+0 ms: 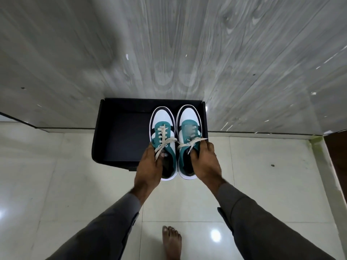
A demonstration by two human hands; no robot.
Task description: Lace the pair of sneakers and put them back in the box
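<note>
Two white, teal and black sneakers with cream laces tied in bows are held side by side over the right half of an open black shoe box (116, 136). My left hand (150, 164) grips the left sneaker (163, 121) at its collar, thumb inside the opening. My right hand (204, 160) grips the right sneaker (189, 119) the same way. The toes point away from me, toward the box's far wall. The heels stick out past the near wall. Whether the soles touch the box floor cannot be told.
The box stands on glossy cream floor tiles (56, 175) against a grey wood-grain wall panel (169, 44). Its left half shows a bare dark floor. My bare foot (172, 241) stands on the tiles near the bottom edge. A dark door edge (338, 156) is at the right.
</note>
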